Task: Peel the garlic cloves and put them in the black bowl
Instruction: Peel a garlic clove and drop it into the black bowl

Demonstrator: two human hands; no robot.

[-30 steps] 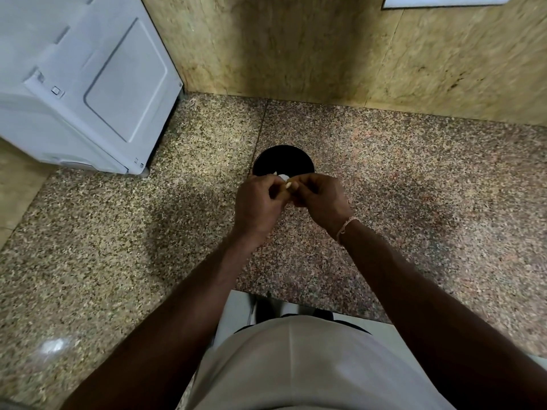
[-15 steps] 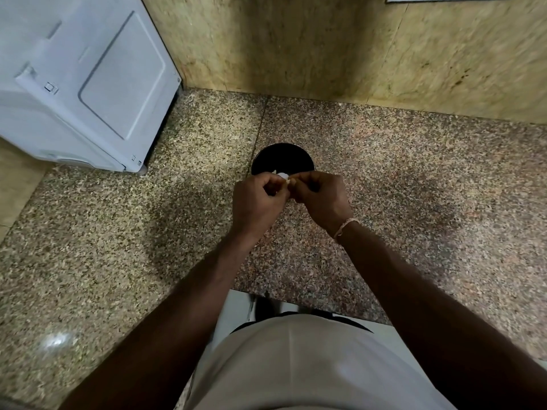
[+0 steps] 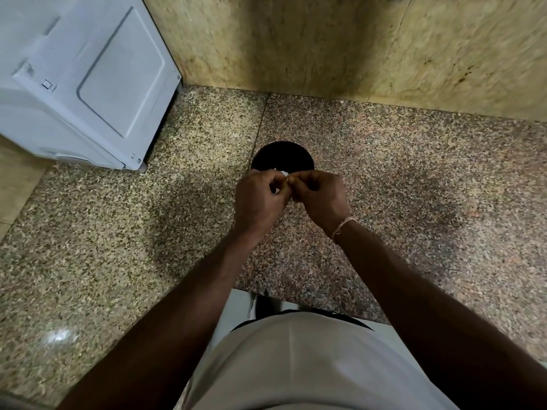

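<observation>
- Step in hand: peeling. The left hand [image 3: 260, 199] and right hand [image 3: 321, 196] meet fingertip to fingertip just on the near side of the black bowl [image 3: 282, 155], which stands on the speckled stone desk [image 3: 414, 179].
- Grip, left: fingers curled in, pinching a small pale piece, taken to be the garlic clove [image 3: 283, 174]; most of it is hidden by the fingers.
- Grip, right: fingers likewise curled, thumb and forefinger closed on the same piece at its right end, probably picking at the skin.
- Position of the clove: held above the near rim of the bowl, clear of the desk. Whether any cloves already lie inside the bowl cannot be told; its interior reads as plain dark.
- Next move, as judged: strip the remaining skin with the right fingertips while the left holds firm, then carry the bare clove slightly forward over the bowl and release it.
- Surroundings: a white appliance [image 3: 88, 84] stands well to the left of the bowl.
</observation>
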